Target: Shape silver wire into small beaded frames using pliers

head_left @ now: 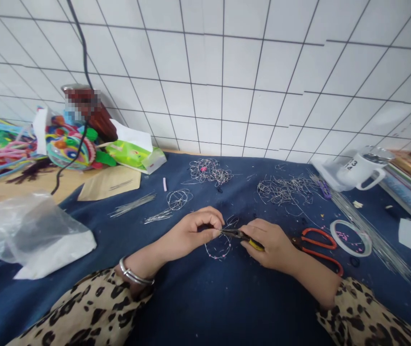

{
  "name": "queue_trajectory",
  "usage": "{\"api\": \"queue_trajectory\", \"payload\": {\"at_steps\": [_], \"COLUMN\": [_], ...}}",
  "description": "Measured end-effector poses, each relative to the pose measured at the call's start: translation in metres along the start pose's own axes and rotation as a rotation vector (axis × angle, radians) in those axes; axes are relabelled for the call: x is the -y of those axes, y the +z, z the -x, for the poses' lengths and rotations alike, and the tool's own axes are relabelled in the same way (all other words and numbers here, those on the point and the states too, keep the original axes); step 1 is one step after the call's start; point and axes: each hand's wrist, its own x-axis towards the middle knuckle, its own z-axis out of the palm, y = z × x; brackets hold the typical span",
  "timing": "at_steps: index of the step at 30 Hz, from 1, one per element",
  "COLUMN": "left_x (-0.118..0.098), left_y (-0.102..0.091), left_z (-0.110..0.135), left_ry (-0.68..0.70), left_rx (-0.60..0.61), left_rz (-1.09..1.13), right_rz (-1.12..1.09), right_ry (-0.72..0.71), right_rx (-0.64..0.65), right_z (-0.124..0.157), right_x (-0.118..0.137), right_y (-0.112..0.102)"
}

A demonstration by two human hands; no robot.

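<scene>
Only legible txt: white mug (362, 168), rt side of table, w/ dark digits on its side, "3" on top, prob "4" below, leading chars hidden by the curve. Green pack (129, 154) nr the wall has print, too blurry to read. Books (407, 185) far rt: nothing legible

yellow-handled pliers (246, 238), orange scissors (317, 246), navy cloth (205, 307)

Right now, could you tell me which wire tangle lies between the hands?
The pink-beaded loop at the pliers; the other tangles lie farther back, toward the wall.
</scene>
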Motion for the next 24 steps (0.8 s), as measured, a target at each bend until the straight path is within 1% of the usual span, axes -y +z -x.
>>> {"api": "queue_trajectory", "payload": {"at_steps": [3, 7, 15, 24], "left_x": [-0.0010, -0.0027, -0.0056, -0.0076], "left_y": [-0.0016, -0.0021, -0.0051, -0.0059], "left_z": [0.0010, 0.0019, 0.0030, 0.0026], "left_ry": [0.014, 0.017, 0.031, 0.062], "left_rx": [0.032, 0.046, 0.104, 0.147], "left_rz": [0.002, 0.010, 0.003, -0.010], "right_rz": [0.002, -0.005, -0.028, 0.018], "right_ry": [-0.016, -0.023, -0.008, -0.014], "right_rx": [0.011, 0.035, 0.077, 0.117], "right_z": [-0.0004, -0.0002, 0.0005, 0.0018], "right_x": [0.0022, 0.0045, 0.0060, 0.0071], "right_y": [-0.0019, -0.0034, -0.0023, -0.0020]}}
